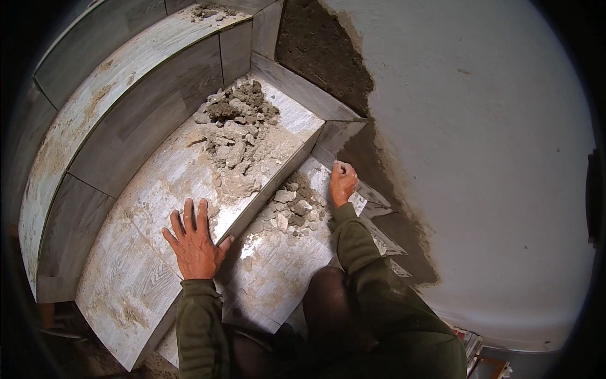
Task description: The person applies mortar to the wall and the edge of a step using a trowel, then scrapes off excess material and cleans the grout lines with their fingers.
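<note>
My left hand (195, 246) is open with fingers spread. It lies flat on the dusty wood-look tiled step (151, 221), its thumb by the step's front edge. Closed, my right hand (343, 182) is by the wall at the right end of the lower step (265, 278), next to the skirting tile (341, 134). Whatever its fingers hold, if anything, is hidden. Between the hands, a small heap of broken mortar (291, 207) lies on the lower step. A bigger heap of rubble (237, 126) sits on the step above, against the riser.
A higher step (113, 82) curves away at the left, with crumbs of debris at its far end. Along the stairs runs a grey wall (480, 158) with a rough dark mortar band (325, 54). My knee (328, 303) is over the lower step.
</note>
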